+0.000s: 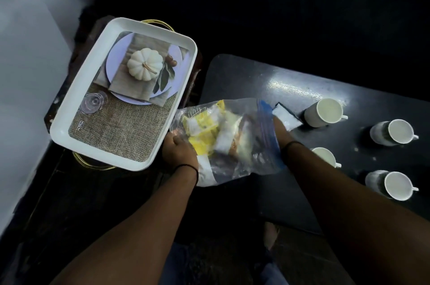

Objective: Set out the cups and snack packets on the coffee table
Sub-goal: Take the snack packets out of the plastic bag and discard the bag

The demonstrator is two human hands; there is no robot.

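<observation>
The clear zip bag (pixel 228 138) of snack packets (pixel 204 131) hung over the table's (pixel 267 79) left edge. Its mouth sagged, so packets might have spilled onto the floor. The left hand (pixel 179 152) gripped the bag's bottom; the right hand (pixel 279 128) reached inside, its grip hidden. One white packet (pixel 287 117) and four cups (pixel 323 112) stood nearby.
</observation>
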